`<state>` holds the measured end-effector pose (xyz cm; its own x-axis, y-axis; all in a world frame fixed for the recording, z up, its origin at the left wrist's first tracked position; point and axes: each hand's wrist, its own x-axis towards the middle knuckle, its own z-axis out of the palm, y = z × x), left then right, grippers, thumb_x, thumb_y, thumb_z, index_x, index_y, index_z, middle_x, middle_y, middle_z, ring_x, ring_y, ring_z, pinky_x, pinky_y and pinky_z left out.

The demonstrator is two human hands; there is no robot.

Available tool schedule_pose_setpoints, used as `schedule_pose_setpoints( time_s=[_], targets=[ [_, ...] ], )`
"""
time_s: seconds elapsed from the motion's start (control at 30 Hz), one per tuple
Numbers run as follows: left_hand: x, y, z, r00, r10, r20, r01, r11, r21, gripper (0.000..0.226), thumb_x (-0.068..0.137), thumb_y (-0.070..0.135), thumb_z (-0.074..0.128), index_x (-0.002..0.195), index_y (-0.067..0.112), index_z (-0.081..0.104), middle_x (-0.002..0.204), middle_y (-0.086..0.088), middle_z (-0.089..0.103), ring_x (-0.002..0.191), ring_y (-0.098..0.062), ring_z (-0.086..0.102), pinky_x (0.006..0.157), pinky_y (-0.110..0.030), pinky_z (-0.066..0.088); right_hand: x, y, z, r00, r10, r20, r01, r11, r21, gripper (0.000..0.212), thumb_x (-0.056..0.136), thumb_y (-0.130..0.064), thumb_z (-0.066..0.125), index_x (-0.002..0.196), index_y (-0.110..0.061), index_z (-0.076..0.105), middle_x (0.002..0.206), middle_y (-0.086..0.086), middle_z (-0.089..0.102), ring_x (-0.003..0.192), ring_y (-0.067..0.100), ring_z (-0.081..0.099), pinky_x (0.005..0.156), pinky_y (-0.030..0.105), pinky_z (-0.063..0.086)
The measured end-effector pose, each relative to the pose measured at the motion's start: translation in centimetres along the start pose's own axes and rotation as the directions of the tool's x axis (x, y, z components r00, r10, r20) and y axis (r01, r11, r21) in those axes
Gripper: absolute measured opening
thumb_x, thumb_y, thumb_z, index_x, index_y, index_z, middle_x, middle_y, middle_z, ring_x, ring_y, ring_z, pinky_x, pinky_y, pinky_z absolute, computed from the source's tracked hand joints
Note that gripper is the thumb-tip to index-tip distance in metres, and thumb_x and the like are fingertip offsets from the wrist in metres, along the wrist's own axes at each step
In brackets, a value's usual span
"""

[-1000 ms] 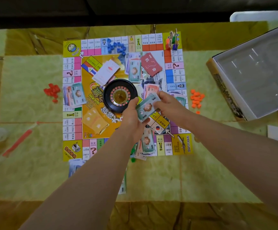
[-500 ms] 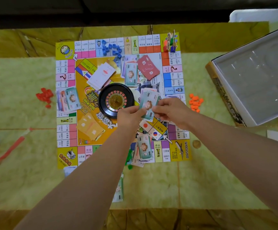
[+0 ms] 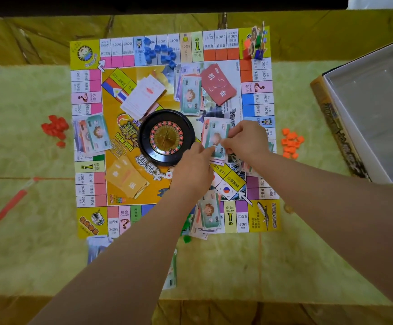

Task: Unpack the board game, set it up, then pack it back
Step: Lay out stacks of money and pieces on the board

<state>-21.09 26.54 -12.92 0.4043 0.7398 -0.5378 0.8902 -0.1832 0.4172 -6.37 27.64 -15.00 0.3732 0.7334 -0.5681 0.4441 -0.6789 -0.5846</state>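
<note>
The game board point(image 3: 90, 174) lies flat on the table with a black roulette wheel point(image 3: 166, 137) at its centre. Just right of the wheel, a stack of play banknotes point(image 3: 215, 134) is pinched from both sides: my left hand point(image 3: 194, 168) holds its lower left corner and my right hand point(image 3: 246, 139) holds its right edge. More banknote piles lie at the left edge point(image 3: 92, 136), above the wheel point(image 3: 189, 95) and at the bottom edge point(image 3: 208, 213). White cards point(image 3: 144, 95), a red card deck point(image 3: 219, 83) and an orange deck point(image 3: 126, 177) rest on the board.
Blue houses point(image 3: 160, 52) and standing pawns point(image 3: 255, 44) sit on the board's far edge. Red pieces point(image 3: 56, 129) lie left of the board, orange pieces point(image 3: 291, 143) to its right. The open game box point(image 3: 336, 127) stands at the right. A red strip point(image 3: 7, 207) lies at left.
Both hands have carried the banknote stack slightly up and to the right, next to the roulette wheel, and my head view has shifted closer to the board.
</note>
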Motion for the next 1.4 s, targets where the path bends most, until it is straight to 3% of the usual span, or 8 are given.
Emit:
schedule_pose_setpoints(
  time_s=[0.27,0.43,0.57,0.67,0.8,1.0,1.23,1.4],
  targets=[
    [-0.1,0.5,0.2,0.999,-0.032,0.032,0.027,0.990,0.141,0.050,0.099,0.018,0.041,0.149,0.020,0.032,0.138,-0.009,0.037,0.123,-0.029,0.039,0.089,-0.044,0.047,-2.3,1.9,0.0,0.974,-0.226,0.011,0.226,0.970,-0.087,0.011,0.087,-0.015,0.058,0.096,-0.020,0.061,0.072,-0.004,0.057,0.066,0.013,0.054,0.065,0.032,0.047],
    [-0.2,0.2,-0.1,0.997,-0.036,0.064,0.035,0.999,0.025,0.053,0.098,0.018,0.042,0.150,0.022,0.030,0.137,-0.010,0.038,0.124,-0.030,0.038,0.094,-0.045,0.044,-3.4,3.4,-0.2,0.965,-0.225,0.136,0.245,0.956,-0.158,0.035,0.093,-0.013,0.053,0.126,-0.020,0.061,0.069,-0.014,0.049,0.069,0.010,0.051,0.074,0.025,0.046],
    [-1.8,0.4,-0.1,0.998,-0.030,-0.062,0.023,0.992,-0.121,0.047,0.097,0.015,0.044,0.144,0.022,0.041,0.127,-0.011,0.044,0.111,-0.028,0.050,0.087,-0.043,0.047,-4.1,2.7,-0.6,0.961,-0.256,0.107,0.265,0.961,-0.080,0.027,0.092,-0.014,0.054,0.118,-0.019,0.062,0.075,-0.002,0.057,0.063,0.011,0.052,0.064,0.028,0.045],
    [-4.4,-0.1,0.2,0.985,-0.100,-0.139,0.077,0.984,-0.162,0.029,0.097,0.018,0.043,0.118,0.017,0.062,0.116,-0.009,0.054,0.093,-0.029,0.059,0.079,-0.044,0.050,-6.4,2.7,-0.4,0.957,-0.258,0.134,0.263,0.965,-0.021,0.018,0.091,-0.012,0.056,0.107,-0.018,0.062,0.075,0.001,0.056,0.063,0.012,0.052,0.063,0.029,0.045],
    [-9.6,-2.6,1.8,0.982,-0.168,-0.086,0.158,0.981,-0.113,0.020,0.095,0.019,0.047,0.097,0.013,0.066,0.095,-0.010,0.067,0.086,-0.031,0.061,0.072,-0.041,0.051,-11.2,3.6,1.9,0.931,-0.249,0.266,0.254,0.967,0.019,0.012,0.090,-0.011,0.057,0.095,-0.017,0.065,0.080,0.005,0.063,0.070,0.021,0.058,0.068,0.033,0.049],
    [-17.3,-8.9,4.7,0.936,-0.350,-0.033,0.346,0.934,-0.092,0.012,0.094,0.016,0.050,0.095,0.017,0.062,0.088,-0.005,0.062,0.080,-0.025,0.058,0.063,-0.031,0.042,-18.3,5.2,8.0,0.880,-0.248,0.405,0.300,0.952,-0.069,0.010,0.089,-0.015,0.060,0.098,-0.020,0.062,0.081,0.000,0.061,0.069,0.012,0.053,0.068,0.035,0.048],
    [-21.3,-14.0,8.2,0.952,-0.304,-0.017,0.295,0.936,-0.192,0.024,0.098,0.015,0.046,0.108,0.014,0.067,0.114,-0.008,0.064,0.104,-0.028,0.059,0.082,-0.033,0.045,-22.9,5.4,15.0,0.868,-0.329,0.373,0.462,0.812,-0.357,0.057,0.082,-0.030,0.072,0.130,-0.021,0.042,0.122,-0.002,0.042,0.098,0.016,0.054,0.071,0.032,0.047],
    [-22.8,-16.4,9.5,0.957,-0.280,-0.074,0.250,0.928,-0.277,0.026,0.096,0.008,0.044,0.109,0.013,0.065,0.118,-0.008,0.060,0.107,-0.027,0.056,0.088,-0.034,0.043,-24.1,5.4,17.8,0.879,-0.367,0.305,0.477,0.678,-0.559,0.077,0.076,-0.028,0.079,0.136,-0.015,0.034,0.123,0.007,0.038,0.099,0.022,0.051,0.074,0.034,0.050]
  ],
)
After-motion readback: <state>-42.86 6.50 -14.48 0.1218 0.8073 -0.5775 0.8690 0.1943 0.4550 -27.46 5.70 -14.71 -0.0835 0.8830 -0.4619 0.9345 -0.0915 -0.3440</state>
